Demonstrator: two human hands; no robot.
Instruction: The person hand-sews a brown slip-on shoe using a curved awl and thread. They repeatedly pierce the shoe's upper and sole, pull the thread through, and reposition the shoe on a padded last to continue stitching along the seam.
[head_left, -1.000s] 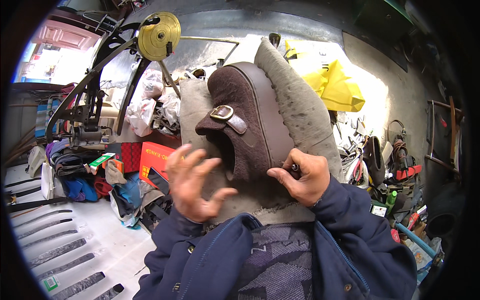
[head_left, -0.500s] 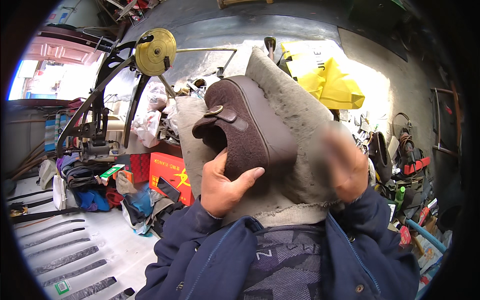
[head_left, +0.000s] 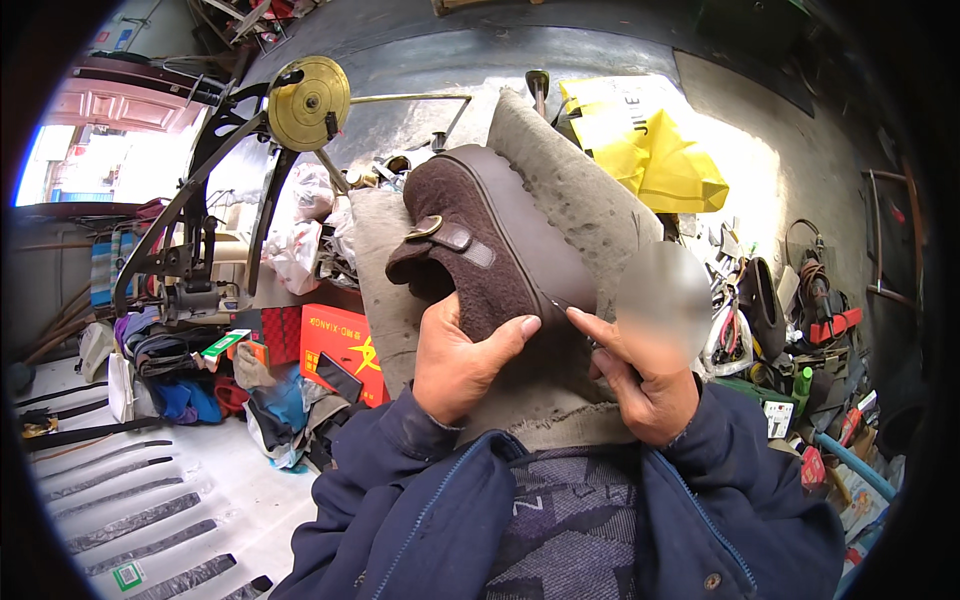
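A dark brown felt shoe (head_left: 480, 250) lies tilted on the grey cloth (head_left: 580, 190) over my lap, its smooth brown sole side turned to the right. A strap with a round metal buckle (head_left: 424, 228) crosses its upper. My left hand (head_left: 465, 355) grips the shoe at the heel end, fingers inside the opening and thumb outside. My right hand (head_left: 645, 385) is close to the heel, forefinger reaching toward the seam between upper and sole, other fingers curled. A thin glint shows between that fingertip and the seam; what the hand holds is unclear. A blurred patch hides part of the hand.
A black machine with a brass-coloured wheel (head_left: 310, 103) stands at the left. Near it are a red box (head_left: 342, 350) and piled cloth scraps (head_left: 285, 410). A yellow bag (head_left: 650, 150) sits beyond the cloth. Tools and clutter, including a dark shoe (head_left: 762, 308), lie at the right.
My right hand has moved left and its forefinger now reaches to the shoe's heel seam. The left hand keeps its grip on the shoe, with the thumb shifted slightly.
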